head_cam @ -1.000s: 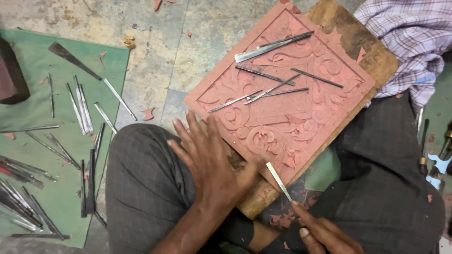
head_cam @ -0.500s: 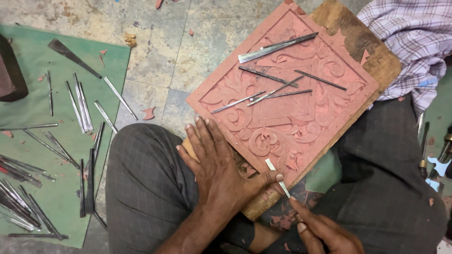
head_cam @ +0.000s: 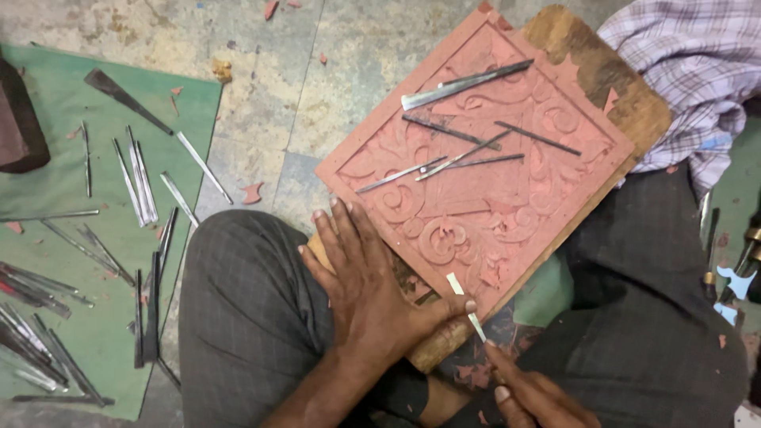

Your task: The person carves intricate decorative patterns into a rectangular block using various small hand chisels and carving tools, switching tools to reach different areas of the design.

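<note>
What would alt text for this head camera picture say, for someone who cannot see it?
Seen from above, a person's right hand holds a thin blade to the near edge of a carved red slab, while the left hand presses flat beside it. More metal tools lie on the slab and on a green mat.

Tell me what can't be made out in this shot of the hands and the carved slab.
- Right hand: head view, cut off by the bottom edge; its grip on the thin blade is only partly shown.
- Slab near corner: covered by the left hand.
- Board under the slab: mostly hidden by it.
- Tools at right: cut off by the edge.
</note>
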